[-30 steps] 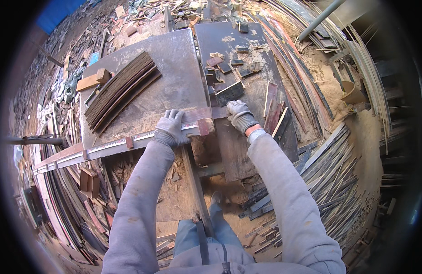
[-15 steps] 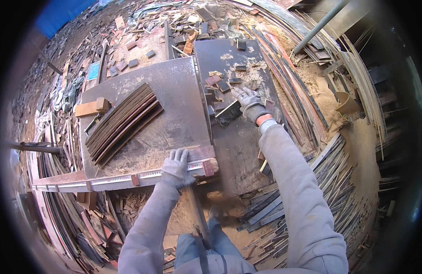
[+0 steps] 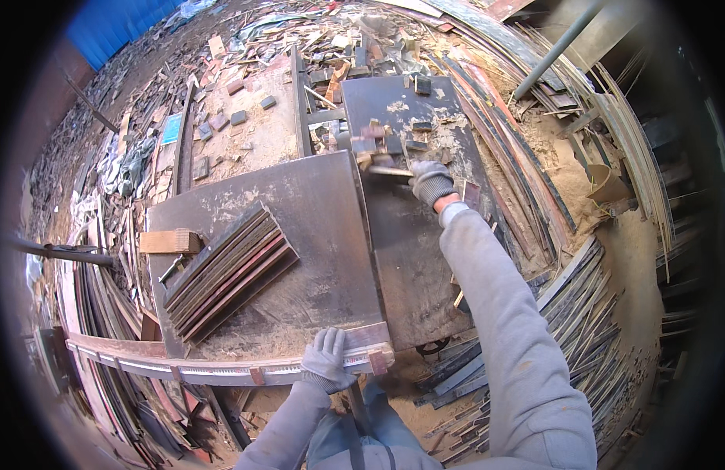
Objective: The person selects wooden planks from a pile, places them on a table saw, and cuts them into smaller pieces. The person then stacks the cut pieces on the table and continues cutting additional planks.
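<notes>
My gloved left hand (image 3: 325, 360) is closed over a wooden rail (image 3: 221, 371) with a measuring tape along it. The rail crosses the near edge of the left table panel (image 3: 315, 204). On that panel lies a slanted stack of brown wood strips (image 3: 233, 274). My gloved right hand (image 3: 432, 182) reaches over the dark right panel (image 3: 413, 266). Its curled fingers are on a short wood offcut (image 3: 390, 171), blurred by motion. Small blocks, including a dark block (image 3: 393, 144), lie just beyond it, some of them smeared too.
A thick wood block (image 3: 170, 242) sits left of the stack. Long strips (image 3: 503, 149) run along the right panel. Piled slats (image 3: 558, 313) lie at the near right, and wood scraps (image 3: 261, 47) spread over the far ground. A metal pole (image 3: 558, 48) slants at the upper right.
The left panel, with its rail and strip stack, has slid nearer along with my left hand. My right hand has gone from flat to curled on an offcut, and blocks beside it have shifted.
</notes>
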`<state>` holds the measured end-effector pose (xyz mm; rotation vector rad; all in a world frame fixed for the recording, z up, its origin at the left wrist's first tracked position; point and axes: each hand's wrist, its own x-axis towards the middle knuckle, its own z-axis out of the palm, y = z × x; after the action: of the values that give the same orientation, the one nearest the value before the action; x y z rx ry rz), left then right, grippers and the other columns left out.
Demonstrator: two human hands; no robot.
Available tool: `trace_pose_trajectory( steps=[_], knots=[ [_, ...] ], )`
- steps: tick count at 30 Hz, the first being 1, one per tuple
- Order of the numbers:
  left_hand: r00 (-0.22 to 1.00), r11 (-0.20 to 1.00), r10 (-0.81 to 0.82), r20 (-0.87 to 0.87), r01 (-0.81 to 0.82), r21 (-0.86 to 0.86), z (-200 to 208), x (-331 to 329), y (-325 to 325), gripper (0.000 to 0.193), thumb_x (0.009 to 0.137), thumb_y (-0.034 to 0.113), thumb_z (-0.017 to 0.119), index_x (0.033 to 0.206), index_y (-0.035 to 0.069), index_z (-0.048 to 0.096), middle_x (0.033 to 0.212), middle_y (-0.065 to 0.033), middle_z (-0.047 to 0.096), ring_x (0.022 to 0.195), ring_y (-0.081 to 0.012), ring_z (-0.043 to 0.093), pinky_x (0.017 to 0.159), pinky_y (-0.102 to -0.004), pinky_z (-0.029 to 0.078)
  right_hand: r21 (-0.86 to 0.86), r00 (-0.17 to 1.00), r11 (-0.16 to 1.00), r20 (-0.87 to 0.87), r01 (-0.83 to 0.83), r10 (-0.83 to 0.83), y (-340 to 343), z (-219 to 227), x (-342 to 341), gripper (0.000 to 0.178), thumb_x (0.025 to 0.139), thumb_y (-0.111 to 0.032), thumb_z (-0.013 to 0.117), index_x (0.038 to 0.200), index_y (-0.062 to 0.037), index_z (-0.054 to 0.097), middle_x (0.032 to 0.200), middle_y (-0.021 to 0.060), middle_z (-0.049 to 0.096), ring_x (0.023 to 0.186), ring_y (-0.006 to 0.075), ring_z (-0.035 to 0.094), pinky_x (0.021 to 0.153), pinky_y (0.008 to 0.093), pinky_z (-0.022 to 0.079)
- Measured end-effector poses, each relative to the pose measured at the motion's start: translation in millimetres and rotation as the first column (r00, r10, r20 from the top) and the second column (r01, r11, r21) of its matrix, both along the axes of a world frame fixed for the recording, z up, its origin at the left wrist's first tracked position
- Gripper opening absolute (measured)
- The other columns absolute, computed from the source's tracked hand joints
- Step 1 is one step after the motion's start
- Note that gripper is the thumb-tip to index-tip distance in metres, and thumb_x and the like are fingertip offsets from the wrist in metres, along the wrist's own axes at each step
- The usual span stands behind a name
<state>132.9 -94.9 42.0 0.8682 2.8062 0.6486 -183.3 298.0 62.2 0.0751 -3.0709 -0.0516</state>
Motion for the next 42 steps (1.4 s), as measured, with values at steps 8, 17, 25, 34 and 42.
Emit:
trace_pose_trajectory(
  steps=[8,17,25,34,42],
  knots=[
    [0.994,0.999,0.011,0.105,-0.006,-0.053,4,3,-1,0.107,0.061,0.051,0.090,0.145,-0.003,0.051,0.144,-0.0233,0.056,0.137,-0.0451,0.053,0.113,-0.0547,0.049,-0.785,0.836,-0.287,0.508,0.548,0.208,-4,67,98,0.032,0.109,-0.029,0.067,0.118,0.0021,0.068,0.093,0.0098,0.074,0.070,0.0174,0.069,0.061,0.0309,0.058],
    [0.999,1.000,-0.026,0.044,0.026,0.005,-2,7,-8,0.114,0.063,0.056,0.091,0.149,-0.004,0.046,0.144,-0.0266,0.053,0.133,-0.0483,0.053,0.111,-0.0576,0.049,-0.828,0.779,0.351,0.544,0.438,0.311,-61,34,253,0.034,0.104,-0.012,0.067,0.137,-0.0096,0.070,0.112,0.0111,0.080,0.094,0.0220,0.077,0.081,0.0337,0.059],
    [1.000,0.995,0.014,0.023,-0.017,0.099,1,9,-7,0.140,0.057,0.050,0.097,0.168,0.003,0.025,0.166,-0.0290,0.036,0.137,-0.0490,0.052,0.112,-0.0574,0.048,-0.506,0.762,0.859,0.525,-0.078,0.378,-104,-23,291,0.044,0.096,-0.012,0.072,0.138,-0.0090,0.060,0.110,0.0231,0.076,0.107,0.0421,0.073,0.090,0.0500,0.058],
    [0.978,0.983,-0.041,0.205,0.076,-0.165,29,-8,4,0.116,0.061,0.044,0.090,0.160,0.005,0.042,0.155,-0.0165,0.053,0.132,-0.0410,0.053,0.113,-0.0507,0.046,-0.434,0.857,0.878,0.512,0.201,0.057,-106,-19,305,0.025,0.099,-0.030,0.071,0.108,-0.0066,0.066,0.098,0.0239,0.076,0.098,0.0451,0.073,0.085,0.0552,0.057],
    [0.983,0.983,-0.027,0.184,0.059,-0.175,19,-8,4,0.115,0.059,0.040,0.091,0.158,0.007,0.043,0.148,-0.0125,0.056,0.124,-0.0410,0.055,0.110,-0.0501,0.048,-0.505,0.926,0.791,0.318,0.345,-0.201,-74,-32,424,0.023,0.102,-0.035,0.067,0.112,-0.0143,0.069,0.096,0.0190,0.078,0.092,0.0422,0.075,0.084,0.0553,0.057]
  ],
)
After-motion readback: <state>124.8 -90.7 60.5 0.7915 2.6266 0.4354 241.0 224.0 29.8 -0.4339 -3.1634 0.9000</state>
